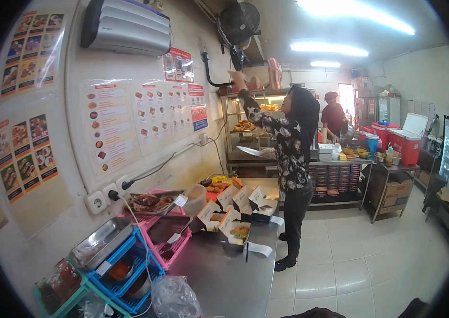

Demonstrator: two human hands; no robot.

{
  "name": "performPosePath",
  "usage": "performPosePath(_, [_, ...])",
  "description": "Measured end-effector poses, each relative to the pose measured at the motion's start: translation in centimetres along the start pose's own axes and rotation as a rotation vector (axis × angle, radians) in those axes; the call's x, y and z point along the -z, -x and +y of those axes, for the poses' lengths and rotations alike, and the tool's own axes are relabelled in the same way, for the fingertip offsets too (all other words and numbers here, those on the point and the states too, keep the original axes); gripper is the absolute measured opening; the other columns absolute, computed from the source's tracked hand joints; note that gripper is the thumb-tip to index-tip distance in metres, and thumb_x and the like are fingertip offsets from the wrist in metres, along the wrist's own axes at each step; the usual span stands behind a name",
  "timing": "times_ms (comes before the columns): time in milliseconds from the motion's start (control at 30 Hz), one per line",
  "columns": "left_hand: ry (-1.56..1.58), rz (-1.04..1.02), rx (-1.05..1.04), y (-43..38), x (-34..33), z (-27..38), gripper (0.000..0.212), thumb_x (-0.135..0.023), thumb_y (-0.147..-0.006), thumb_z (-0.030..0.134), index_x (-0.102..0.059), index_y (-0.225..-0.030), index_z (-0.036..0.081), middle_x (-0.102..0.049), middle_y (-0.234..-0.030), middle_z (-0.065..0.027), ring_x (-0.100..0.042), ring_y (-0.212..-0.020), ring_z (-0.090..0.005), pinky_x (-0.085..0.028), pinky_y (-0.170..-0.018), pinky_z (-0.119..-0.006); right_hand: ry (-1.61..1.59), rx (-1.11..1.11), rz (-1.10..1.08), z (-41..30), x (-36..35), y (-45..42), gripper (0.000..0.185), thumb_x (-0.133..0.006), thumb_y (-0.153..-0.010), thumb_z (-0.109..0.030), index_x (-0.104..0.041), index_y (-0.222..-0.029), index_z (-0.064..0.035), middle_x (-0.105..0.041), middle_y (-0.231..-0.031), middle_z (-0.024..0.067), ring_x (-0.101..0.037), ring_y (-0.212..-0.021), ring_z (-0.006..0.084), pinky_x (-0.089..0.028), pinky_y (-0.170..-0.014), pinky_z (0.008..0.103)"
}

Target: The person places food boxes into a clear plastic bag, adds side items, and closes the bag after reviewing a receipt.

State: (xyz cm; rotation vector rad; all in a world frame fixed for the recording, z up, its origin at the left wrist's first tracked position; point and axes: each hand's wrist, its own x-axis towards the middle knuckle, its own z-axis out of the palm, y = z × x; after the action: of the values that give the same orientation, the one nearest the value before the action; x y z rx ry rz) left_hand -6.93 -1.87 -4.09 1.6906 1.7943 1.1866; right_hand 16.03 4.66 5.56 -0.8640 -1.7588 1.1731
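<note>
Neither of my hands can be made out; dark shapes at the bottom edge are too cut off to identify. Before me runs a steel worktable [224,290]. Several open cardboard food boxes [235,234] stand on it, some with fried food inside. A paper slip [259,249] hangs at the nearest box, beside a dark pen-like stick [247,252]. Closer to me lies a clear plastic bag [175,298]. Along the wall, a blue rack [129,274] bears an almost bare steel tray [101,242], and a pink rack [169,246] carries a tray of dark red food [157,202].
A person [298,135] in a patterned top stands at the table's far end, one arm raised, a flat pale object [250,151] in the other hand. Another person [332,115] works behind a counter. A white cable [139,230] crosses the racks. Red coolers [405,145] stand right.
</note>
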Motion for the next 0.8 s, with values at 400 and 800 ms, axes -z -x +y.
performPosePath(400, [-0.137, 0.224, 0.250, 1.9, -4.7, -1.1, 0.026, -0.063, -0.082, 0.022, -0.062, -0.096, 0.000, -0.063, -0.086, -0.0121, -0.059, -0.081, -0.0214, -0.047, -0.072, -0.034, -0.252, -0.039, -0.295, 6.4, 17.0, -1.3, 0.025, -0.063, -0.088, -0.016, -0.064, -0.110, -0.0036, -0.062, -0.114, 0.0051, -0.056, -0.104, 0.0132, -0.045, -0.090, 0.0295])
performPosePath(800, [-0.336, 0.580, 0.430, 11.5, -3.2, -7.3, 0.028, -0.060, -0.083, 0.023, -0.059, -0.099, 0.000, -0.062, -0.097, -0.0114, -0.057, -0.084, -0.0266, -0.045, -0.076, -0.039, -0.148, -0.417, -0.016, 13.0, 14.3, 3.5, 0.028, -0.062, -0.077, 0.002, -0.059, -0.104, -0.0070, -0.063, -0.101, 0.0074, -0.061, -0.089, 0.0197, -0.050, -0.073, 0.0295])
